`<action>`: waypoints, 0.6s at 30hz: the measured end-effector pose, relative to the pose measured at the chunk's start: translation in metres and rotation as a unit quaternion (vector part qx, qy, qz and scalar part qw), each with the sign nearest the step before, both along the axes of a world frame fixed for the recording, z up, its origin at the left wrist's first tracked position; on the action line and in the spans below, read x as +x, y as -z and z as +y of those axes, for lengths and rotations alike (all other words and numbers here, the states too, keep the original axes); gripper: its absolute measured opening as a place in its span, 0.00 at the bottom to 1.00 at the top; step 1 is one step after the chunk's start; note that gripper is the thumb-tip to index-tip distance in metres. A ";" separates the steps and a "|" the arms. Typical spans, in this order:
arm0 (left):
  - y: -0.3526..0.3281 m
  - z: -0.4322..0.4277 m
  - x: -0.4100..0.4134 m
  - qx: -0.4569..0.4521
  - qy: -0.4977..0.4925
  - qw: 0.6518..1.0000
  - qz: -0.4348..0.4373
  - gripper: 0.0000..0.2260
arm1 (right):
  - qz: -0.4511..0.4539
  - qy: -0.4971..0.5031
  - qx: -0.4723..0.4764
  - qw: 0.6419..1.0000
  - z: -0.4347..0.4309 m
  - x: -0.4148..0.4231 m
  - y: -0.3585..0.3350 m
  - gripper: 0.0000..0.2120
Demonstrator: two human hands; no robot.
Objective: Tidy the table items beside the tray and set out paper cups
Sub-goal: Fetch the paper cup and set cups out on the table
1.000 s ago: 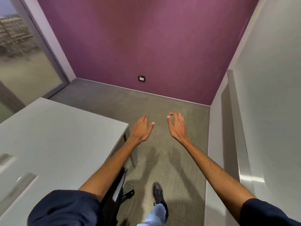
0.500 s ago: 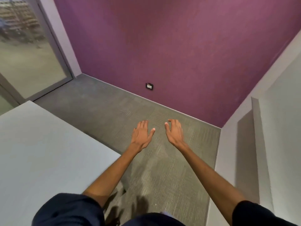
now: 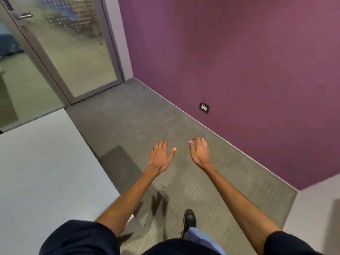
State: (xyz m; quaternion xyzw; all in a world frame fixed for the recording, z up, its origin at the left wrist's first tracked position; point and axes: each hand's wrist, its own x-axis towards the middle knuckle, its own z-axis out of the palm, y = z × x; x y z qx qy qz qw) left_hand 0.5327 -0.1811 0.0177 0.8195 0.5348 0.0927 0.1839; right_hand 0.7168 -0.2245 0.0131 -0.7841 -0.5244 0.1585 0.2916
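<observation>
At centre frame, over the grey carpet (image 3: 128,116), the left grip (image 3: 159,155) and the right grip (image 3: 200,153) hover side by side, both released, fingers loosely spread and holding nothing. Neither the tray nor any paper cups are in view. A stretch of the pale counter (image 3: 46,172) fills the lower left, with a glass door (image 3: 73,52) at upper left and a purple wall (image 3: 239,61) at right. The step in hand looks like reaching the items, so it seems wise to turn toward the counter, find the tray first, and keep both grips free until the cups are in sight.
</observation>
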 end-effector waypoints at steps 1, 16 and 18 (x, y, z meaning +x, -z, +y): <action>-0.001 0.014 0.010 -0.001 -0.015 1.000 -0.007 0.31 | 0.001 -0.010 -0.001 1.000 0.018 0.010 -0.002 0.20; -0.006 0.148 0.055 0.016 -0.188 0.982 -0.021 0.30 | 0.059 -0.155 -0.009 0.986 0.223 0.044 -0.006 0.19; -0.003 0.171 0.050 0.008 -0.205 0.978 -0.025 0.30 | 0.067 -0.177 -0.018 0.982 0.250 0.037 -0.005 0.19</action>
